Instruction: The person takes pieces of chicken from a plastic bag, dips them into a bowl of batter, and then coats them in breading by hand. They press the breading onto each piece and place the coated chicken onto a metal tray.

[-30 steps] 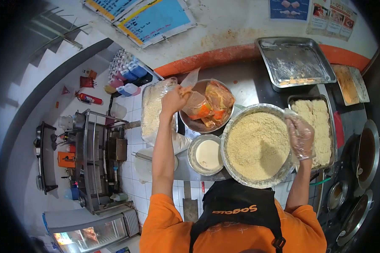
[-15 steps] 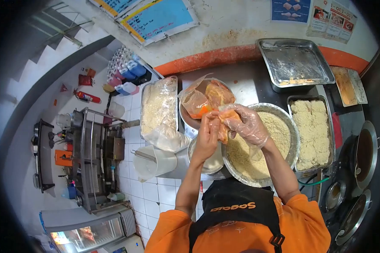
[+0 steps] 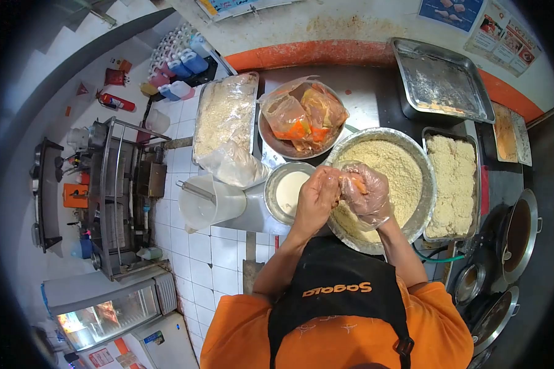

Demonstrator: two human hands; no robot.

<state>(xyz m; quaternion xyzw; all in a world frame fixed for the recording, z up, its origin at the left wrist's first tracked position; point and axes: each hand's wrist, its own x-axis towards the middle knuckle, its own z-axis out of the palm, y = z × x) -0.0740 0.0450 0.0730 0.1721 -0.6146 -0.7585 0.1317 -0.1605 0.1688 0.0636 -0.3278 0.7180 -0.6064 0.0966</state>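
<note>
My right hand (image 3: pixel 370 194), in a clear plastic glove, is closed around a piece of orange marinated raw chicken (image 3: pixel 356 182). My bare left hand (image 3: pixel 317 198) presses against the same piece from the left, its fingers bent; part of the chicken is hidden by both hands. Below them, the wide metal bowl (image 3: pixel 429 203) holds pale crumbly coating. A smaller metal bowl (image 3: pixel 269 206) of creamy white liquid sits left of my left hand. Behind it, a steel bowl (image 3: pixel 266 136) carries an open plastic bag (image 3: pixel 294 117) of marinated chicken.
To the right stand a tray of coated pieces (image 3: pixel 450 184), an upper metal tray (image 3: pixel 440 77) and several pans (image 3: pixel 523 234). On the left are a plastic-covered crumb tray (image 3: pixel 224 114) and a white tub (image 3: pixel 194 212) with a metal-handled tool.
Both hands have moved down and slightly right with the chicken, from near the bagged chicken to over the coating bowl. The camera view has shifted too.
</note>
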